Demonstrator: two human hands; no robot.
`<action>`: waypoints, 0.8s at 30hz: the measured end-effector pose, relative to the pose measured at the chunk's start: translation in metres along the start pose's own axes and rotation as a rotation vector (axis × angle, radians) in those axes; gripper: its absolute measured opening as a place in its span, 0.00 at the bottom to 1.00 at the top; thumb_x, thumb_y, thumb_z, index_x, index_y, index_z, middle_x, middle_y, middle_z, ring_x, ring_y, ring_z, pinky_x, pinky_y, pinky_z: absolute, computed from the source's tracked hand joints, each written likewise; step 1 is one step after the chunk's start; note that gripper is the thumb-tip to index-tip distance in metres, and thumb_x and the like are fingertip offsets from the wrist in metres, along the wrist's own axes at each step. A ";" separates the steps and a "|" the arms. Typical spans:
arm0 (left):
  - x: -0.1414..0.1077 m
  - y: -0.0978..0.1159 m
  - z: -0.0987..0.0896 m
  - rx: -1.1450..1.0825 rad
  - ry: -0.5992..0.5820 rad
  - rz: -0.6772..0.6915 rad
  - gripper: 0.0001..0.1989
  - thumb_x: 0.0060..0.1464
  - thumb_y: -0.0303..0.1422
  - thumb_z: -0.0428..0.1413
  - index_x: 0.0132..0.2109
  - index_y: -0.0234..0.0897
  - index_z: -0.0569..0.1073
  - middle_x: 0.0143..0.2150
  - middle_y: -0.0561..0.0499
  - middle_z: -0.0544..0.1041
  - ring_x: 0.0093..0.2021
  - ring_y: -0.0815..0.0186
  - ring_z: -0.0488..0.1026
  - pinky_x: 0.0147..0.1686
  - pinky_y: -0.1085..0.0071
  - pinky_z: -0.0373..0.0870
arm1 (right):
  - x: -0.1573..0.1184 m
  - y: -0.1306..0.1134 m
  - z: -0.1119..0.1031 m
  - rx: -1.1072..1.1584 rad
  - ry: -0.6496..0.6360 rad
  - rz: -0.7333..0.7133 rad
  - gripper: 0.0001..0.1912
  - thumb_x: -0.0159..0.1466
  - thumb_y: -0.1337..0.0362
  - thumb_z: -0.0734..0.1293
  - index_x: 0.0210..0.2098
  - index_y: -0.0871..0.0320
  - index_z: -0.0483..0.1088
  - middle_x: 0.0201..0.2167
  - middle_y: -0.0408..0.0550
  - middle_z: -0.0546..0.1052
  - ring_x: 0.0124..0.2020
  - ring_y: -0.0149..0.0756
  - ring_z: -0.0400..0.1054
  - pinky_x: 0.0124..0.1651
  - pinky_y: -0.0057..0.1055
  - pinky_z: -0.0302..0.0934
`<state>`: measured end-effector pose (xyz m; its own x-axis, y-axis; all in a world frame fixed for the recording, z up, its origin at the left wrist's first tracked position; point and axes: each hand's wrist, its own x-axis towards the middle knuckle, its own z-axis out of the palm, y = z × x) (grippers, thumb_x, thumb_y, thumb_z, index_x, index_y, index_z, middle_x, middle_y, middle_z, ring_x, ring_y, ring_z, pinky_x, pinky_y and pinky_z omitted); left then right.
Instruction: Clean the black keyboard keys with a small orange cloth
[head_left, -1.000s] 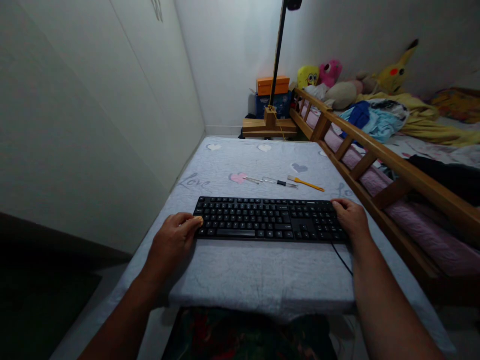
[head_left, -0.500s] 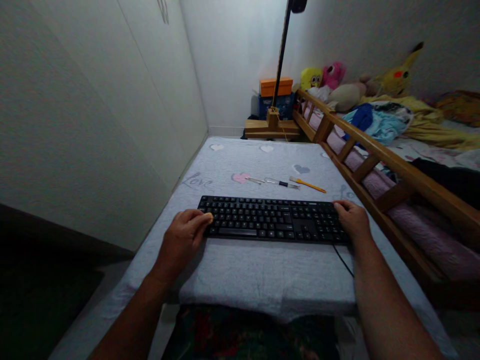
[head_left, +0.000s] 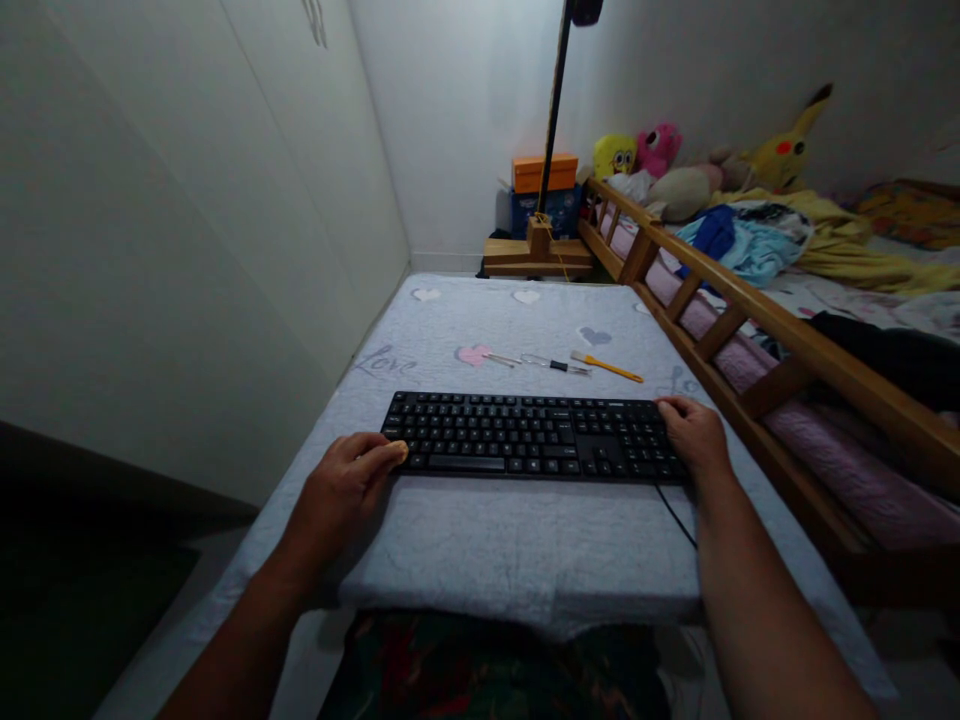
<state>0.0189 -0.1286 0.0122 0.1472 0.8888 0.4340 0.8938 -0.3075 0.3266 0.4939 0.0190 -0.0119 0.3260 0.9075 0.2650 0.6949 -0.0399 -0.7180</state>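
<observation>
keyboard (head_left: 517,435), black, appears to lie flat over the cloth-covered counter (head_left: 525,545); whether it rests fully or is raised slightly, cannot tell. left hand (head_left: 343,490) at the keyboard's left end — thumb over the outermost keys, fingers grasping that end, tips hidden below. right hand (head_left: 697,438) at the keyboard's right end, thumb at the far corner, fingers likewise closed around the edge. cable (head_left: 677,517) trails from the keyboard's near side, toward its right end. beyond the keyboard, apart from it: slim metal tool (head_left: 501,359), dark-gripped tool (head_left: 559,366), yellow-handled brush (head_left: 615,369).

handling, as judged: a hold at both ends suits so long a body — equal pressure, ends level, no twist. thumbs sit better on the rim than on keys. keep the cable slack, clear of the right hand; leave a gap between the keyboard's far edge and the small tools.
</observation>
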 end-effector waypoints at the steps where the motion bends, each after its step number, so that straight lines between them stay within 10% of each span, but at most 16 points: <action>1: -0.001 -0.004 -0.002 0.013 -0.006 -0.012 0.13 0.62 0.35 0.51 0.45 0.39 0.80 0.43 0.45 0.77 0.43 0.58 0.73 0.44 0.62 0.72 | 0.000 0.000 0.000 -0.002 -0.001 0.003 0.19 0.51 0.53 0.62 0.30 0.57 0.79 0.29 0.50 0.81 0.34 0.46 0.73 0.39 0.36 0.63; 9: -0.001 -0.021 -0.017 0.256 -0.029 -0.127 0.13 0.61 0.33 0.50 0.43 0.38 0.80 0.41 0.44 0.77 0.41 0.55 0.71 0.42 0.60 0.70 | 0.001 -0.001 0.000 0.000 -0.006 0.013 0.19 0.51 0.53 0.62 0.29 0.58 0.79 0.29 0.51 0.82 0.34 0.46 0.73 0.40 0.37 0.63; 14: 0.029 0.026 -0.001 0.121 0.066 -0.004 0.11 0.63 0.32 0.51 0.43 0.39 0.79 0.41 0.46 0.77 0.42 0.58 0.71 0.43 0.63 0.71 | 0.001 0.001 0.000 0.002 -0.011 -0.004 0.19 0.50 0.53 0.62 0.29 0.58 0.79 0.30 0.52 0.82 0.35 0.46 0.73 0.40 0.37 0.63; 24: 0.071 0.091 0.042 -0.090 -0.160 0.246 0.08 0.64 0.26 0.54 0.41 0.38 0.79 0.40 0.48 0.76 0.40 0.62 0.69 0.40 0.66 0.69 | -0.002 -0.002 -0.001 0.008 -0.006 -0.001 0.19 0.52 0.53 0.61 0.30 0.58 0.79 0.29 0.51 0.81 0.35 0.46 0.73 0.40 0.37 0.64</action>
<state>0.1287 -0.0789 0.0372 0.4255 0.8240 0.3742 0.7828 -0.5426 0.3047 0.4923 0.0165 -0.0110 0.3210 0.9102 0.2618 0.6902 -0.0356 -0.7227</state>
